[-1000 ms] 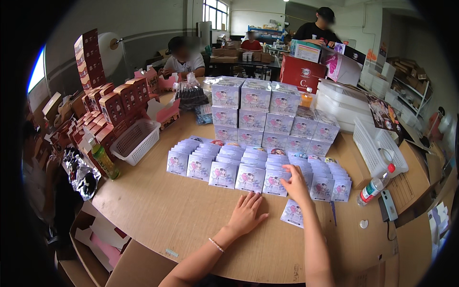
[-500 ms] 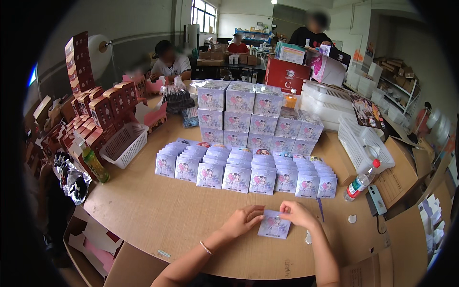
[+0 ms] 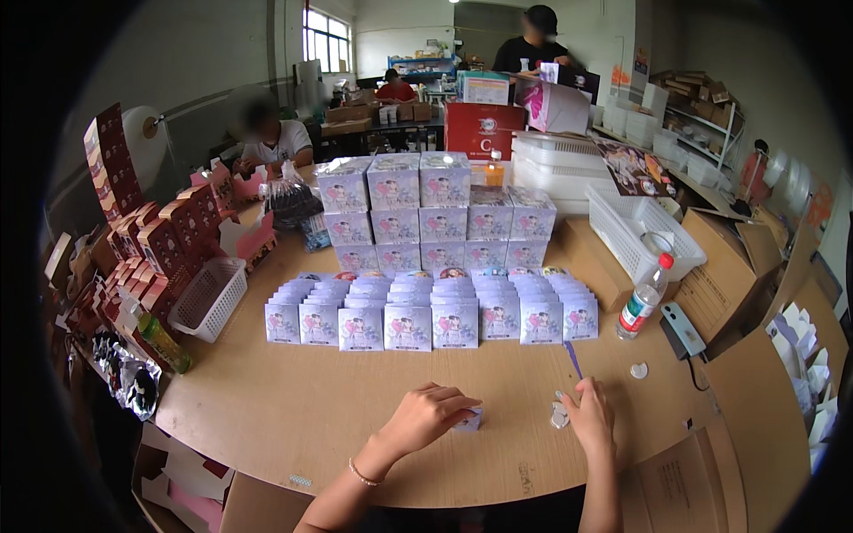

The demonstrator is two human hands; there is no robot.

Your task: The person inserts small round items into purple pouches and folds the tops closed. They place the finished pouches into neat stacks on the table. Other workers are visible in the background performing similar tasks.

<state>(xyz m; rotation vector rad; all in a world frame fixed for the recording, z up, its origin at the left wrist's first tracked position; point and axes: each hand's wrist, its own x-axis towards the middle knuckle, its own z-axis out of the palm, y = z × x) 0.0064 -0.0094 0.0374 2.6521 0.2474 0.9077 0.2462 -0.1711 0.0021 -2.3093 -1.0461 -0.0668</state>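
My left hand (image 3: pixel 426 416) is closed on a small lilac printed packet (image 3: pixel 471 421), which is turned partly away and mostly hidden by the fingers. To its right, my right hand (image 3: pixel 591 416) hovers low over the table with thumb and forefinger apart. Right by its thumb lies a small pile of whitish round discs (image 3: pixel 559 415). A narrow purple strip (image 3: pixel 573 360) reaches from the packet rows to near the forefinger; contact cannot be made out. Ahead, rows of matching lilac packets (image 3: pixel 455 327) stand close together.
Lilac boxes (image 3: pixel 444 182) are stacked behind the packets. On the right are a red-capped bottle (image 3: pixel 645 298), a phone-like device (image 3: pixel 682 329) and a white basket (image 3: pixel 644 235). Left stand a green bottle (image 3: pixel 163 342), another basket (image 3: pixel 209 302) and red boxes (image 3: pixel 160 240). Other people sit or stand beyond.
My right hand has let go of the packet and moved right to the discs. The left hand keeps the packet, now turned and more covered. The view has shifted slightly.
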